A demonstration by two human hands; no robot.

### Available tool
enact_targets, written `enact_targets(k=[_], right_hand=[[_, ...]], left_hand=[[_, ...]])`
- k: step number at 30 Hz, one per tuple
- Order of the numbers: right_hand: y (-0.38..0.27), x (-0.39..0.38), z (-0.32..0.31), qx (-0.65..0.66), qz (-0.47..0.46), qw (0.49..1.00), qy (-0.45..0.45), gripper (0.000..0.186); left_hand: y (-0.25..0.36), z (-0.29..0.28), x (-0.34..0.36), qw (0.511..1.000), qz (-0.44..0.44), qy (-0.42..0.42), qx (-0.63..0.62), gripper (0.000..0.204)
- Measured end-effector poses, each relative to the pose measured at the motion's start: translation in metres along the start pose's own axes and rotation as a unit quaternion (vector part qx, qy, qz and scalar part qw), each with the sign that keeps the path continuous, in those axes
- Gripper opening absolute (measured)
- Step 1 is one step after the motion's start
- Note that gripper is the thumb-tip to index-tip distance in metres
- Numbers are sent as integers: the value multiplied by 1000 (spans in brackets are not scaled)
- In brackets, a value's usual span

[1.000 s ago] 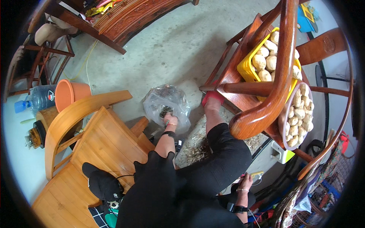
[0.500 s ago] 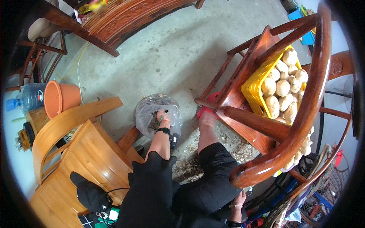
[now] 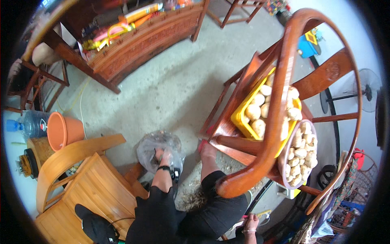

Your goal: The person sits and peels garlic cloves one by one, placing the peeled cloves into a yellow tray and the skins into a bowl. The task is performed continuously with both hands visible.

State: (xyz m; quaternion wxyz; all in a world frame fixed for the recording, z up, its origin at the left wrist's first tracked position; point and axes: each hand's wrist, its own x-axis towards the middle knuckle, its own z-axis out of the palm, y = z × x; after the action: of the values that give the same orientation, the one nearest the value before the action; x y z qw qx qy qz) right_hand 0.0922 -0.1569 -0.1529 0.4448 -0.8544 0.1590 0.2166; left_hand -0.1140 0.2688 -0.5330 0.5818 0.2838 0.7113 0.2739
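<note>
My left hand (image 3: pixel 162 156) reaches down into a clear plastic bag (image 3: pixel 180 150) on the floor. A black strap with a small device circles that wrist. The bag's film and blur hide the fingers and whatever they touch. Low on the right, my right hand (image 3: pixel 252 222), with a thin bracelet, has its fingers curled beside a thin yellowish object (image 3: pixel 264 213) and a white cord. What the fingers hold is too small to make out. A yellow basket (image 3: pixel 240 118) and a pink basin (image 3: pixel 281 164) hold pale, rounded produce with brownish marks, at the right.
The yellow basket rests on a dark red wooden armchair (image 3: pixel 264 162). To the left are a light wooden chair (image 3: pixel 97 183) with a black cap (image 3: pixel 97 223), an orange bucket (image 3: pixel 67 130) and a water jug (image 3: pixel 34 124). Scraps (image 3: pixel 195 199) litter the floor; a carved cabinet (image 3: pixel 150 53) stands ahead.
The view has shifted, showing more of the cabinet, the pink basin and a fan. My left hand stays in the bag. More of the right hand's surroundings shows.
</note>
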Motion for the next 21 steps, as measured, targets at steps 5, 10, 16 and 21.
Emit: enact_targets(k=[5,10,16,21], right_hand=[[14,3,-20,-32,-37,999,6,22],[-9,-26,-17,49,-4,999,-17,20],[20,-17,-26,94,-69,991,65,16],[27,-40,-34,214,-76,974,17,17]], left_hand=[[68,-38,-58,903,-134,39,406,31],[124,-53,-85,924,-64,13,377,44],[235,-67,-206,900,184,-88,385,56],[310,-80,-347,837,368,-292,280,47]])
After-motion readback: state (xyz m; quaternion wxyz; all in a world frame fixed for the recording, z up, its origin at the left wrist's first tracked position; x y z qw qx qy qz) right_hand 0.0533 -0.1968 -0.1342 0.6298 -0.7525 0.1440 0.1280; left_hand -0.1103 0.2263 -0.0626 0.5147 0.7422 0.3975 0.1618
